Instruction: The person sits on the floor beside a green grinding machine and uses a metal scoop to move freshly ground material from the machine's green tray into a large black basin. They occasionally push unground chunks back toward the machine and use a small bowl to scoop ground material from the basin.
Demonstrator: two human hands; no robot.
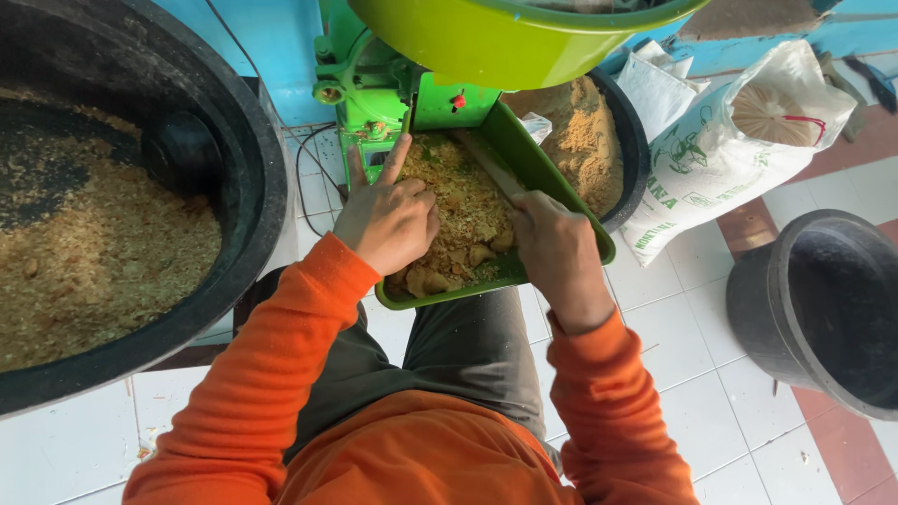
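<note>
both hands work inside a green feed tray (552, 178) on a green machine (374, 103). left hand (388, 220) rests on the brown crumbly mash (458, 210), index finger stretched out, the rest curled loosely. right hand (557, 248) is closed around a wooden stick (486, 161) that runs up from its fingers toward the machine. mash chunks lie between the two sets of fingers. large black tub (253, 187) of crumbs sits beyond the left fingers.

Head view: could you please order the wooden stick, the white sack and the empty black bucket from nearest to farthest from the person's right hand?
From the right hand:
1. Wooden stick, gripped in it, over the green tray.
2. White sack, up and to the right.
3. Empty black bucket, on the floor at far right.
</note>
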